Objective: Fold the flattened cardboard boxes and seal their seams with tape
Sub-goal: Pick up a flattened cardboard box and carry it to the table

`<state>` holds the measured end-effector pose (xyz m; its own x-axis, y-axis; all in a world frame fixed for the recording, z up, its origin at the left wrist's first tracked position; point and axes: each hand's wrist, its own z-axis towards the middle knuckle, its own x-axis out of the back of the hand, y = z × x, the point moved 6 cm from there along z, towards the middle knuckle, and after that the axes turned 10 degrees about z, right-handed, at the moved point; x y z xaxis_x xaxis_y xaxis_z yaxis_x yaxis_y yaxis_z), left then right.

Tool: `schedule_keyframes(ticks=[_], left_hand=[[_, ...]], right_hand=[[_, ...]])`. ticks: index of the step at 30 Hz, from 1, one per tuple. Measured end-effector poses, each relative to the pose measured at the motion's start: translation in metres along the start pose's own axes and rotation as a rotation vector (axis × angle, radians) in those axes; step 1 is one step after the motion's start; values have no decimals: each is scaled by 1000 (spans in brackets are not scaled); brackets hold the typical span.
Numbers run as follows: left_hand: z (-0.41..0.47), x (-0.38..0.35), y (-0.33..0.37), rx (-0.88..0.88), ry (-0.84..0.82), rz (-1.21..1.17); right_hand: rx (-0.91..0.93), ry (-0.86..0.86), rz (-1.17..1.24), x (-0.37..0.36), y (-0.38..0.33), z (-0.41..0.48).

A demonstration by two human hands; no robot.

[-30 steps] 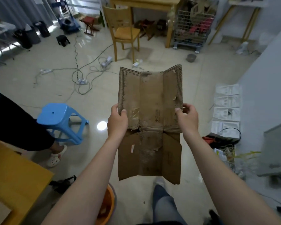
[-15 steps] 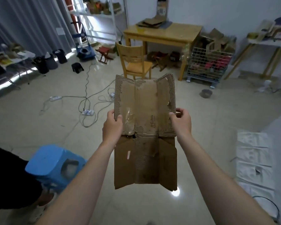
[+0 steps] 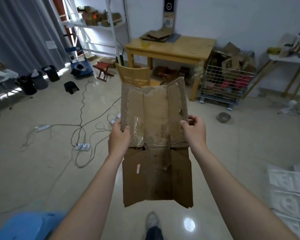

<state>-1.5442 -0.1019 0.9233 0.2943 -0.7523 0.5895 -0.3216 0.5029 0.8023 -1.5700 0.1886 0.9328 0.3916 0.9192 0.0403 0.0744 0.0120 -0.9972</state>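
A person holds a flattened cardboard box (image 3: 156, 129) upright in mid-air above the floor (image 3: 42, 161). The left hand (image 3: 119, 135) pinches its left edge and the right hand (image 3: 195, 129) its right. To fold well, press along the scored creases. The brown board is worn, its corrugated ridges exposed.

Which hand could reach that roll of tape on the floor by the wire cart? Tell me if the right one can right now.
Probably not. The right hand is gripping the cardboard box together with the left hand, and the tape roll lies on the floor well beyond it, apparently out of arm's reach.
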Motion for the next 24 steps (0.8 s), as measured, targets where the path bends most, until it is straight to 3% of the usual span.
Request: schedule_keyframes(ticks=[6, 14, 24], left_hand=[[153, -36, 71, -50, -33, 69], [283, -104, 165, -172, -6, 113], [477, -243, 265, -146, -7, 56]], right_hand=[[12, 63, -18, -57, -31, 139], [50, 132, -44, -84, -38, 311], [62, 68, -33, -108, -47, 566]])
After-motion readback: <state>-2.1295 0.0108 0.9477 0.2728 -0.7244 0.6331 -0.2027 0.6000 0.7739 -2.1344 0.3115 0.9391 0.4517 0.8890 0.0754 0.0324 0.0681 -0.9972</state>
